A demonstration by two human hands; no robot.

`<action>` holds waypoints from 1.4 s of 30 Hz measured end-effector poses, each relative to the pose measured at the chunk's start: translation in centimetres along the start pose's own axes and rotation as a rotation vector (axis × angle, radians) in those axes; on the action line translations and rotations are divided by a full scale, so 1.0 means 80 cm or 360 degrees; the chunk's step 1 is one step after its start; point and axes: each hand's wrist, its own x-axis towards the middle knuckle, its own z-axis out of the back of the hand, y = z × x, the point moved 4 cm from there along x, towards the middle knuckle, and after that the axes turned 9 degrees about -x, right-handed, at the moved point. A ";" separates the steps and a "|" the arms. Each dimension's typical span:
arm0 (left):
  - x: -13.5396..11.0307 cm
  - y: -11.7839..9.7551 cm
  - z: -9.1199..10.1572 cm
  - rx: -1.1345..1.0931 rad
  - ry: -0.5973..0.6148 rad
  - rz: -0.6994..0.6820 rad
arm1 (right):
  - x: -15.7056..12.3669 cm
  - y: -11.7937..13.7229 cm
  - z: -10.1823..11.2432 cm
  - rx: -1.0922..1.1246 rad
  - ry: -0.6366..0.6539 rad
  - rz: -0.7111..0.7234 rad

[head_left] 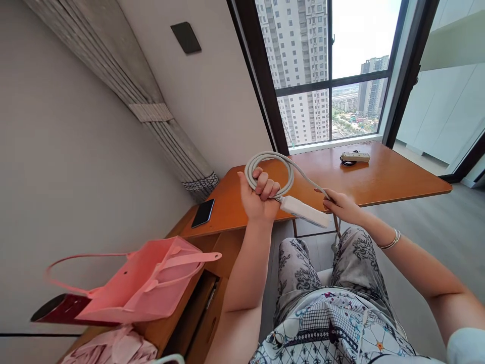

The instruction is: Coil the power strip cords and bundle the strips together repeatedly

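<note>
A white power strip (pixel 305 211) hangs in the air in front of me, its grey-white cord (pixel 291 174) wound in several loops. My left hand (pixel 261 194) is closed around the loops, near the end where the cord enters the strip. To the right, my right hand (pixel 341 205) pinches the free run of the same cord between thumb and fingers. Below that hand the cord's tail drops toward my knees, with what looks like the plug (pixel 335 247) at its end.
A wooden table (pixel 397 174) stands ahead under the window. A second power strip (pixel 355 157) with a black cord lies on it, and a dark phone or tablet (pixel 203 213) rests at its left. A pink bag (pixel 151 283) sits on the cabinet at left, above an open drawer (pixel 193 318).
</note>
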 end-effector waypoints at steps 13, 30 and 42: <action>0.007 -0.016 -0.001 0.0167 -0.0115 -0.0364 | -0.026 -0.008 0.010 -0.0984 -0.0068 -0.0045; 0.005 -0.003 0.015 -0.0060 -0.0019 0.0119 | -0.005 -0.005 0.048 -0.1629 0.0413 -0.0328; 0.011 0.004 0.018 0.0025 -0.0058 -0.0046 | -0.029 0.025 -0.011 -0.1555 0.0696 0.0287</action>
